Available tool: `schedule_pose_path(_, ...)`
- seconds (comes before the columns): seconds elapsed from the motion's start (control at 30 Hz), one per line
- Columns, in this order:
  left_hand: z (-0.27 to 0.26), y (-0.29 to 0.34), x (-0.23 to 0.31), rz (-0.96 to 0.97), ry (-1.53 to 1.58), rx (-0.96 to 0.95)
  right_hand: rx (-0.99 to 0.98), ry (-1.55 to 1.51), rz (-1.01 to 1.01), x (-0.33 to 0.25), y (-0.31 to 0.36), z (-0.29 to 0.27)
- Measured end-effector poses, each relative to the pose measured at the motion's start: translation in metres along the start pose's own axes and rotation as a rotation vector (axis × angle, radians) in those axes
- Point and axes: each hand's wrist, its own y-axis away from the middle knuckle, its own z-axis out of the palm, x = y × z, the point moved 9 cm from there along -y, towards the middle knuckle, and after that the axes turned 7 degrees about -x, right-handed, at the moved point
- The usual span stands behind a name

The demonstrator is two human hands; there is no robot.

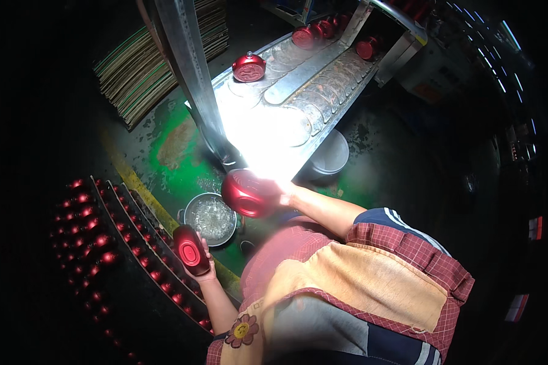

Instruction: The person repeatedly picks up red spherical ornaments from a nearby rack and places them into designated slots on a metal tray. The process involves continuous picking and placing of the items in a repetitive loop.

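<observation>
In my left hand [209, 271] is a dark red metal flask [191, 248], its oval base turned up toward me. My fingers wrap round its far side. My right hand [285, 193] grips a second, glossy red flask [247, 196] at the near end of a metal conveyor [313, 76]; glare hides part of those fingers. Further along the belt stands a round red flask [249, 67] with an embossed front and a small silvery top.
Beside the left-hand flask, a metal basin [210, 219] holds clear liquid. Racks [141, 258] of many small red pieces curve along the left. A steel post [192, 67] rises beside the conveyor, near stacked flat sheets [158, 61]. A pale bucket [330, 153] sits under its right side.
</observation>
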Motion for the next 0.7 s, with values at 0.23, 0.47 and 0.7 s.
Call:
schedule_pose_path(0.23,0.042,-0.138,-0.144,-0.026,-0.797,0.128,0.542,0.890,-0.528,-0.260,0.144,-0.086)
schedule_pose_path(0.47,0.088,-0.325,-0.354,-0.002,-2.013,0.141,0.888,1.758,-0.871,-0.425,0.154,-0.092)
schedule_pose_path(0.7,0.067,-0.416,-0.480,0.146,-2.403,0.065,0.938,1.866,-0.678,-0.473,0.101,-0.148)
